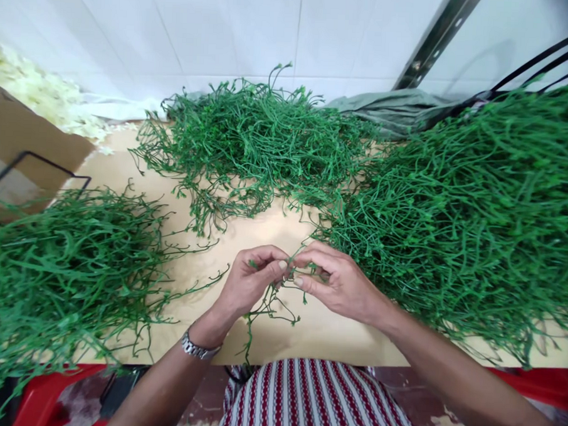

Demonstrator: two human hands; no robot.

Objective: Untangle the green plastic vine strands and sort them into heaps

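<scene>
My left hand [248, 280], with a metal-band watch on its wrist, pinches thin green artificial flower stems [271, 305] between thumb and forefinger. Their branched ends hang below the fingers, over the front of the table. Close against it, my right hand [337, 283] has its fingers curled round the upper part of the same stems, with the fingertips of both hands nearly touching. Exactly where the stems join is partly hidden by the fingers.
Green stems lie in a left heap [74, 266], a back heap [259, 133] and a large right heap [476, 227] on the tan table [353, 341]. A cardboard box [47, 133] and pale cream flowers [39, 92] stand at back left. Behind is a white wall [235, 29].
</scene>
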